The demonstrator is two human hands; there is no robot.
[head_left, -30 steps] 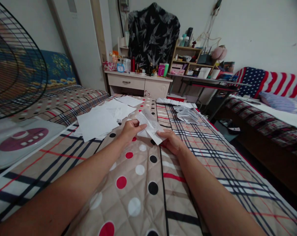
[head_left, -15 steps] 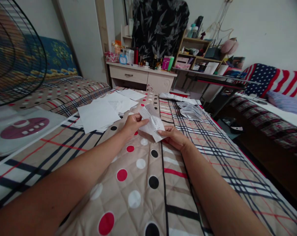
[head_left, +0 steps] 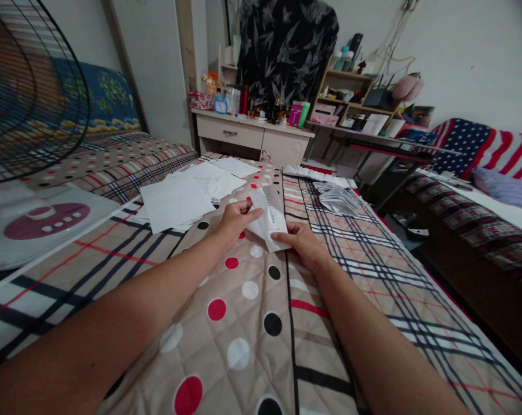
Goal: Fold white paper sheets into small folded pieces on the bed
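Between my two hands is a printed sheet of paper (head_left: pixel 269 214), partly folded, held just above the bed. My left hand (head_left: pixel 238 219) pinches its left edge, thumb on top. At its lower right side, my right hand (head_left: pixel 303 242) grips it between thumb and fingers. Loose white sheets (head_left: pixel 176 200) lie spread in a pile beyond my left hand, some with print on them. To the right, a stack of folded papers (head_left: pixel 337 197) rests on the plaid part of the cover, near a long white folded strip (head_left: pixel 319 174).
The dotted and plaid bedcover (head_left: pixel 239 314) spreads under my arms. A fan (head_left: pixel 31 92) with a white base (head_left: pixel 57 242) stands at the left. Beyond the bed are a cluttered white dresser (head_left: pixel 239 136) and a desk with a shelf (head_left: pixel 347 104).
The paper's lower right part has folded over further, and my right thumb has shifted left across it. The whole view has moved slightly.
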